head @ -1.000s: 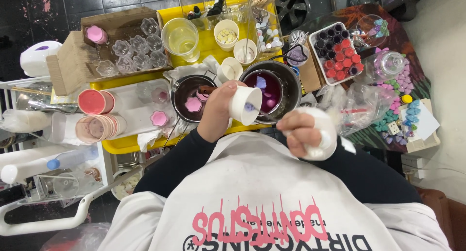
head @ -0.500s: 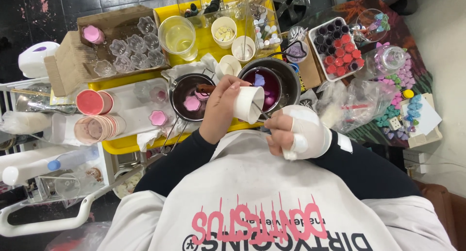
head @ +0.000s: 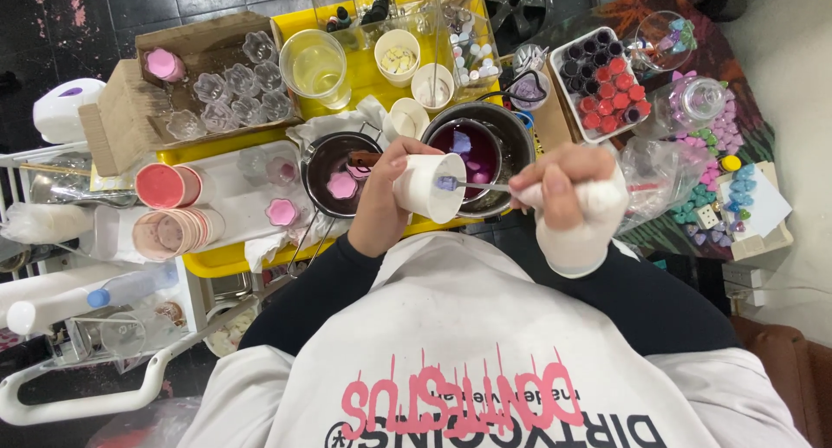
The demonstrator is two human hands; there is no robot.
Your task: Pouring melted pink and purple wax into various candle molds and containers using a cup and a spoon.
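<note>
My left hand [head: 380, 198] grips a small white paper cup [head: 426, 186], tilted with its mouth toward the right. My right hand [head: 568, 197], wrapped in a white bandage, holds thin metal tweezers [head: 485, 186] whose tip carries a small lilac piece [head: 445, 183] at the cup's mouth. Just behind the cup stands a metal pot [head: 503, 123] of dark purple liquid with pale pieces floating in it. A smaller dark pot [head: 319, 158] to the left holds a pink flower shape.
A yellow tray [head: 217, 259] carries cups, a jug of yellowish liquid [head: 318, 65] and clear flower moulds [head: 230, 93] in a cardboard box. Pink-lidded tubs [head: 165, 186] lie at the left. A white tray of red and dark cups [head: 600, 82] and coloured pieces sit right.
My right hand has risen from my lap toward the cup, and the tweezers with the lilac piece now reach the cup's mouth. My left hand has kept the cup near the purple pot.
</note>
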